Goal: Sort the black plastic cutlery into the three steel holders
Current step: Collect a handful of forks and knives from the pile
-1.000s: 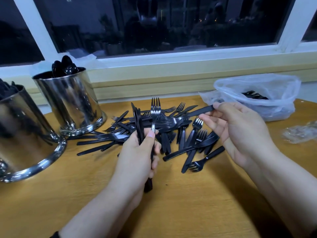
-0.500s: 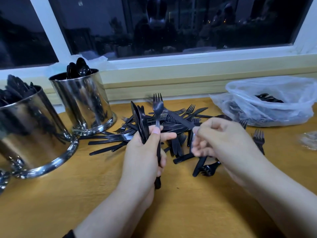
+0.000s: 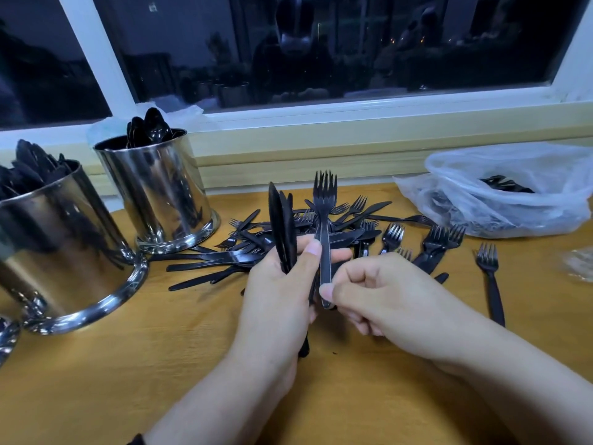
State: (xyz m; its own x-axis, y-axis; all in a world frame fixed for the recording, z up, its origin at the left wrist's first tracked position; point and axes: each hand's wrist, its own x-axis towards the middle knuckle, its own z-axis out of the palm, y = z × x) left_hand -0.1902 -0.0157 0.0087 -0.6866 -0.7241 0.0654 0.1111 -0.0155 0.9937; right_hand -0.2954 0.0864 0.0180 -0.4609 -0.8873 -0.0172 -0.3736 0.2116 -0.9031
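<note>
A bunch of knives (image 3: 282, 226) and an upright fork (image 3: 324, 220) are gripped by the left hand (image 3: 279, 293); the fork's handle is pinched by the right hand (image 3: 385, 300), above the worktop (image 3: 160, 364) middle.

soft indoor light from above, dim. the dark glass window (image 3: 321, 46) shows faint reflections. left of it, the shiny round steel holders (image 3: 160, 187) glare and bend. edges look blurry.

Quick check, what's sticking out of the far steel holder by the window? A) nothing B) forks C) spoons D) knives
C: rounded black spoon bowls stand above the rim of the far steel holder, with no tines or blades showing there.
</note>
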